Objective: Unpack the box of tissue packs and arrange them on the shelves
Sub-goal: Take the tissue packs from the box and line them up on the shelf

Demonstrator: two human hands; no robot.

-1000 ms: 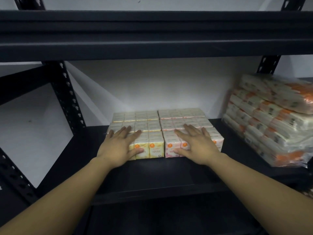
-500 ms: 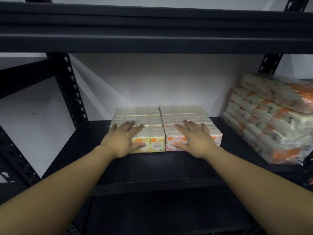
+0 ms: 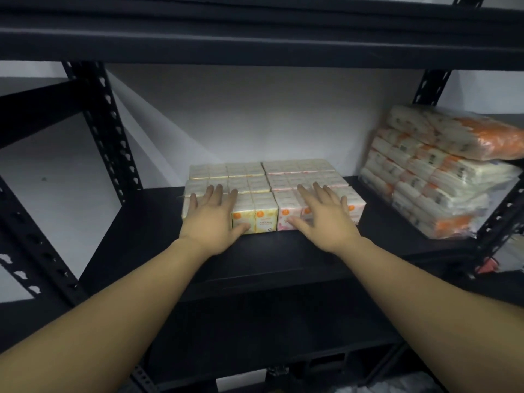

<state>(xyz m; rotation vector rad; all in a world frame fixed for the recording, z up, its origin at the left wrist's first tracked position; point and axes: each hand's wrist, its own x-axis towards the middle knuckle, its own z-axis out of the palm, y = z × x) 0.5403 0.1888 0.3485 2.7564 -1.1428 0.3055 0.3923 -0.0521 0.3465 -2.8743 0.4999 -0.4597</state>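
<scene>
Two blocks of small tissue packs lie side by side on the black shelf (image 3: 297, 259), up against the white back wall. The yellow block (image 3: 256, 214) is on the left, the pink block (image 3: 309, 171) on the right. My left hand (image 3: 212, 219) lies flat with fingers spread on the front left of the yellow block. My right hand (image 3: 323, 217) lies flat the same way on the front of the pink block. Neither hand grips a pack. The hands hide the packs under them.
A tall stack of larger tissue bundles in clear plastic with orange print (image 3: 436, 177) fills the shelf's right end. The shelf above (image 3: 255, 38) hangs low overhead. Perforated black uprights (image 3: 110, 131) stand at the left and right. Bare shelf lies left of the packs.
Both hands have slid a little farther back with the two blocks, which now sit closer to the wall. My view has drawn back and tilted down, showing more of the lower frame.
</scene>
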